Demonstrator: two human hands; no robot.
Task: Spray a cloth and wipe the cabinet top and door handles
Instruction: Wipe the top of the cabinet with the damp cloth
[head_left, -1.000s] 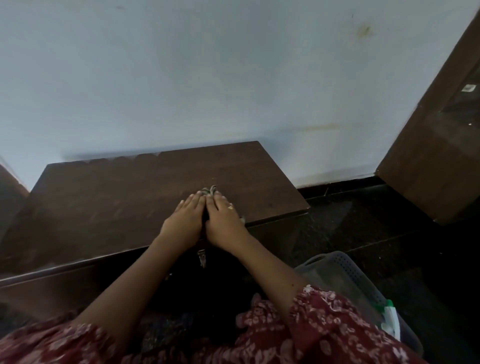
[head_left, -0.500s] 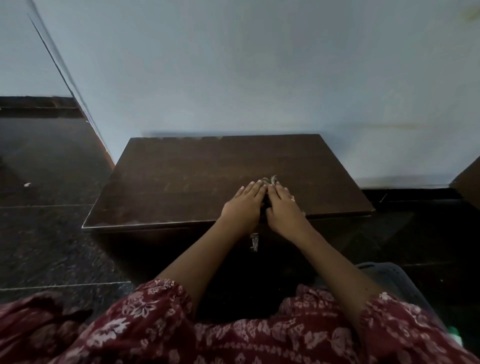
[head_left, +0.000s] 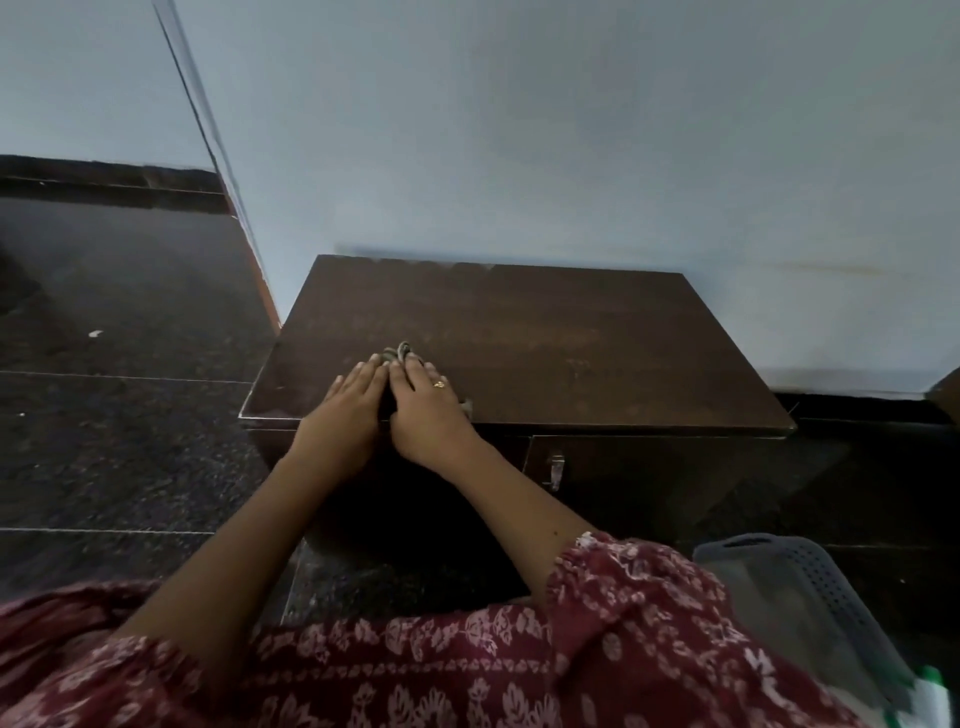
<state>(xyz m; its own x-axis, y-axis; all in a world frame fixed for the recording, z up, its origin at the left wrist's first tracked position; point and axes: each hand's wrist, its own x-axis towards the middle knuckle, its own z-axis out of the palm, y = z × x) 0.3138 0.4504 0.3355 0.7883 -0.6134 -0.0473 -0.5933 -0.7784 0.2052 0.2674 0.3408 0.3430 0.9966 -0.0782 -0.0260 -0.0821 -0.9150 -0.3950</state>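
Note:
A low dark-brown wooden cabinet (head_left: 571, 338) stands against the pale wall. Both my hands lie flat, side by side, on its top near the front left. My left hand (head_left: 348, 405) and my right hand (head_left: 431, 410), with a ring on one finger, press down on a greyish cloth (head_left: 397, 353). Only a bunched bit of cloth pokes out past my fingertips, and a scrap shows by my right wrist. A small metal door handle (head_left: 557, 470) hangs on the cabinet's front, to the right of my right forearm.
A grey perforated plastic basket (head_left: 810, 597) sits on the dark floor at the lower right, with a green-and-white spray bottle (head_left: 930, 696) at its corner. Dark polished floor (head_left: 119, 441) spreads to the left. A wall corner edge (head_left: 218, 156) rises behind the cabinet's left end.
Both hands have slid the cloth leftward along the front of the cabinet top, from its right-of-middle part to near the left end. My view has swung left.

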